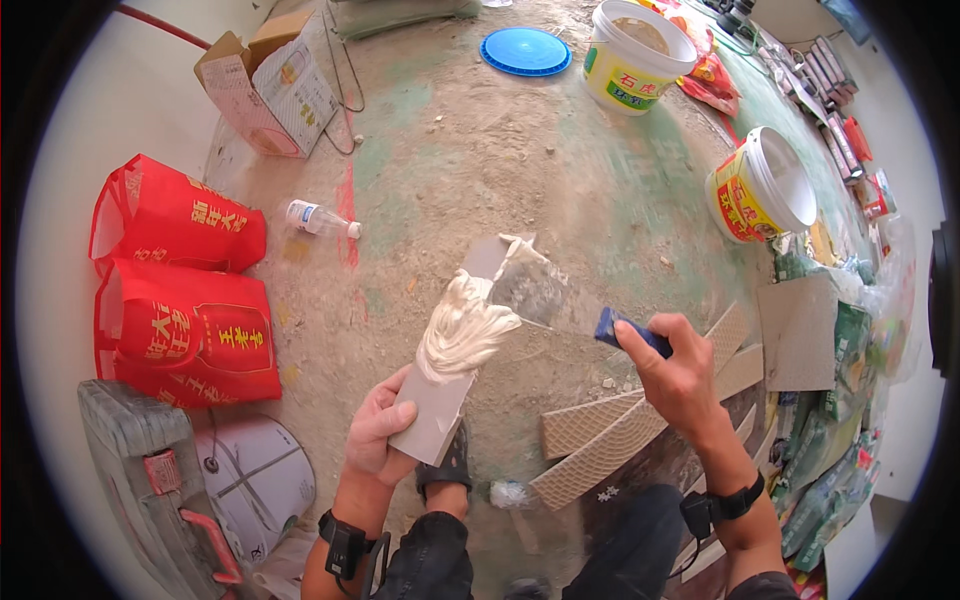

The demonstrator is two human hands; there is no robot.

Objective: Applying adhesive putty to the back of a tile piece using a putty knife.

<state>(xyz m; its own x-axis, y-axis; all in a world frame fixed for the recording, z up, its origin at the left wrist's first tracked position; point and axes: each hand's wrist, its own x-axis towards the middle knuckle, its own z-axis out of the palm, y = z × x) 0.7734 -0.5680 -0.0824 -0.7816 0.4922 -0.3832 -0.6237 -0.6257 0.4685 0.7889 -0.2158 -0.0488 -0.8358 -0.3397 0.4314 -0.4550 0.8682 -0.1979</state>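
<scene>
My left hand (378, 425) grips the near end of a narrow grey tile strip (436, 412), thumb on top. A thick, ridged heap of cream-coloured paste (465, 328) covers the strip's middle. Closed around the blue handle of a putty knife (634, 333), my right hand (682, 372) stays to the right of the strip. The knife's wide, smeared blade reaches left to the strip's far part, beside the paste, with some paste along its edge. Below the right hand, several tile strips with ribbed undersides (610, 445) lie on the floor.
Two red gift bags (190, 335) and a plastic bottle (322, 219) are on the left, an open carton (268, 88) behind them. Two white buckets (762, 185) and a blue lid (525, 51) are farther off. Green bags (835, 480) and a grey tile piece (797, 335) line the right.
</scene>
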